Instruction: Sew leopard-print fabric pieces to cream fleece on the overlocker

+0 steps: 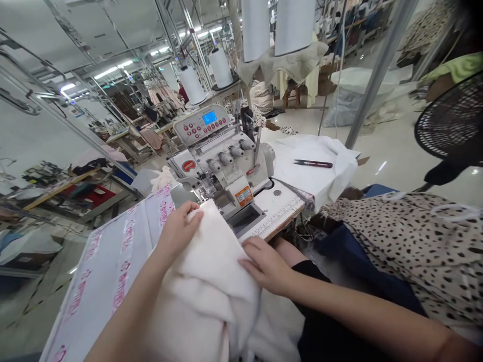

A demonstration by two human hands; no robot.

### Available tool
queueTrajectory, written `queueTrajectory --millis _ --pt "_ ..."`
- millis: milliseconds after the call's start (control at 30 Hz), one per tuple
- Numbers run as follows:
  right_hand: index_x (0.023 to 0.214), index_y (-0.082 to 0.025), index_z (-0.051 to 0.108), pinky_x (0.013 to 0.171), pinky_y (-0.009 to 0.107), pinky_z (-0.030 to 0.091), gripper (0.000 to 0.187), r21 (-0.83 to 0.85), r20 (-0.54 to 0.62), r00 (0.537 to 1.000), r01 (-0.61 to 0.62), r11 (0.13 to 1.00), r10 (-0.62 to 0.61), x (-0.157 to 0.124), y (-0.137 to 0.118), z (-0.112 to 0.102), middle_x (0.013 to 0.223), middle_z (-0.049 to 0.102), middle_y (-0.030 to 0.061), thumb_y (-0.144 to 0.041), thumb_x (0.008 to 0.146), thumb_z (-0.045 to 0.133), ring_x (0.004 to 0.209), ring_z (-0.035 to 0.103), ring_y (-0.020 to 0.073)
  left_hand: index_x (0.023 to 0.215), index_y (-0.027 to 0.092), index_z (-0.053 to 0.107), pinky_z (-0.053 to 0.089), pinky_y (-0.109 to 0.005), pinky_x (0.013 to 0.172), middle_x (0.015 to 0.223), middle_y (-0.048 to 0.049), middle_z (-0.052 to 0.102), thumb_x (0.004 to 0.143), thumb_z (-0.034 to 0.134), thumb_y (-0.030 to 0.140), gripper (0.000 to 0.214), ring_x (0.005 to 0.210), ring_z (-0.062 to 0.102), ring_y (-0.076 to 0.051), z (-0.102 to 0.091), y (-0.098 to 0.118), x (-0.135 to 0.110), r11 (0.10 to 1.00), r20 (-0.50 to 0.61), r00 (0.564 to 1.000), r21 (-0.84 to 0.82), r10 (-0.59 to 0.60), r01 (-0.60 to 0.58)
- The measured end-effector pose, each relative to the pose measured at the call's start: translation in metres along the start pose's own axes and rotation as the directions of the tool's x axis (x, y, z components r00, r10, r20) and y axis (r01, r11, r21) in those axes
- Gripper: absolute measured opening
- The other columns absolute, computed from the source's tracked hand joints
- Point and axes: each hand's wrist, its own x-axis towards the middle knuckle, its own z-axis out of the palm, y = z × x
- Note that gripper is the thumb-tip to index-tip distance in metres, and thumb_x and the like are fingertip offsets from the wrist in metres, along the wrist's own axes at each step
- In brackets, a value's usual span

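Observation:
A thick piece of white fabric (211, 281) lies over the sewing table, its far edge close to the presser foot of a white overlock machine (222, 161). My left hand (179, 229) pinches the fabric's far corner, fingers curled round the edge, right in front of the machine. My right hand (266, 264) lies flat on the fabric's right side, fingers stretched and pressing it down near the table's front edge with its printed ruler (275, 216).
Thread snips (313, 163) lie on white cloth at the right of the machine. Spotted fabric (415, 241) is piled at the right. Big white thread cones (221, 68) stand behind. A black fan (453, 125) is far right. Other workstations fill the left.

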Motion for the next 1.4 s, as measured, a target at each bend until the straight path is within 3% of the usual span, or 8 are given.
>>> queueTrajectory --millis 67,133,267,500,633,933,1400 --pt "0.075 -0.016 0.049 0.080 0.036 0.037 0.014 -0.029 -0.048 0.996 0.074 0.997 -0.075 0.010 -0.001 -0.001 0.093 0.051 0.0097 -0.028 0.082 0.050 0.089 0.044 0.0206 0.080 0.020 0.052 0.033 -0.024 0.059 0.070 0.0032 0.056 0.080 0.042 0.044 0.026 0.063 0.049 -0.014 0.002 -0.001 0.002 1.000 0.000 1.000 0.005 -0.024 0.024" --pt "0.065 -0.016 0.043 0.069 0.028 0.037 0.023 0.077 0.035 0.997 0.066 0.995 -0.069 0.014 -0.002 0.001 0.076 0.048 0.0034 -0.030 0.083 0.049 0.075 0.044 0.0153 0.075 0.020 0.051 0.033 -0.023 0.058 0.064 0.0040 0.053 0.080 0.042 0.046 0.028 0.061 0.047 -0.013 0.002 -0.002 0.003 0.999 0.015 0.999 0.003 -0.033 0.033" --pt "0.055 -0.016 0.032 0.051 0.020 0.028 0.038 0.334 0.230 0.973 -0.080 0.939 0.001 0.006 -0.003 0.010 0.055 0.034 -0.0047 -0.035 0.084 0.048 0.054 0.034 0.0075 0.074 0.020 0.051 0.033 -0.022 0.056 0.067 0.0044 0.054 0.078 0.045 0.046 0.027 0.062 0.047 -0.012 0.001 -0.003 0.000 0.998 0.085 0.995 -0.007 -0.060 0.061" --pt "0.052 -0.016 0.033 0.045 0.020 0.023 0.042 0.457 0.273 0.957 -0.217 0.863 0.096 0.003 0.000 0.010 0.050 0.030 -0.0058 -0.041 0.081 0.050 0.049 0.029 0.0056 0.077 0.021 0.051 0.033 -0.023 0.056 0.065 0.0056 0.051 0.079 0.045 0.049 0.029 0.057 0.045 -0.010 0.002 -0.005 0.001 0.993 0.095 0.989 -0.025 -0.113 0.116" --pt "0.052 -0.016 0.033 0.043 0.020 0.021 0.043 0.474 0.302 0.944 -0.272 0.838 0.135 0.006 0.002 0.009 0.049 0.029 -0.0060 -0.043 0.080 0.051 0.047 0.028 0.0053 0.077 0.021 0.053 0.033 -0.023 0.055 0.067 0.0049 0.053 0.077 0.046 0.048 0.028 0.059 0.046 -0.011 0.004 -0.005 0.003 0.993 0.069 0.991 -0.020 -0.114 0.116" --pt "0.052 -0.016 0.033 0.045 0.021 0.019 0.043 0.473 0.264 0.952 -0.268 0.840 0.155 0.016 0.009 0.005 0.053 0.026 -0.0053 -0.042 0.079 0.052 0.051 0.025 0.0061 0.076 0.020 0.054 0.034 -0.023 0.055 0.067 0.0033 0.057 0.074 0.047 0.045 0.026 0.061 0.050 -0.013 0.007 -0.003 0.014 0.990 -0.004 0.990 -0.018 -0.140 0.140" --pt "0.051 -0.015 0.033 0.045 0.021 0.018 0.044 0.462 0.272 0.942 -0.306 0.833 0.195 0.030 0.012 -0.007 0.053 0.026 -0.0052 -0.042 0.076 0.056 0.052 0.025 0.0062 0.076 0.021 0.055 0.034 -0.024 0.052 0.063 0.0023 0.057 0.074 0.046 0.045 0.026 0.059 0.052 -0.015 0.010 -0.002 0.027 0.969 -0.014 0.970 0.029 -0.244 0.245"
